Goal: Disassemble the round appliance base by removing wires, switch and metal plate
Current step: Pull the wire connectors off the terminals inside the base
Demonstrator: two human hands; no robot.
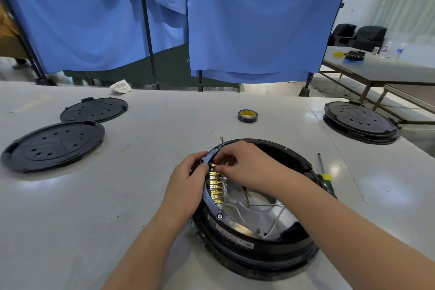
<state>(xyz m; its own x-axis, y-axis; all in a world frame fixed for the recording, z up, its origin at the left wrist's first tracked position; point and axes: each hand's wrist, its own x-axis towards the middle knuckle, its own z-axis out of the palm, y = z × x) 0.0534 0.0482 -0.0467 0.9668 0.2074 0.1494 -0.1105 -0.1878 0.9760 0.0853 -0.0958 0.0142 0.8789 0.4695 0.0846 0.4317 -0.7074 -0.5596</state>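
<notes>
The round black appliance base [254,254] lies open on the white table, tilted toward me. Inside it show a shiny metal plate [277,216], white wires [274,226] and a row of several brass terminals [215,187] along the left rim. My left hand [186,183] grips the base's left rim from outside, thumb by the top terminal. My right hand [244,165] reaches over the rim and pinches at the topmost brass terminal. A wire with a ring lug [221,139] sticks up behind the rim. The switch is not clearly visible.
Two black perforated covers [53,146] [94,109] lie at the left. A roll of black tape [247,115] stands behind the base. A screwdriver [324,175] lies to its right. Another round base [361,122] sits at the far right edge. Blue curtains hang behind.
</notes>
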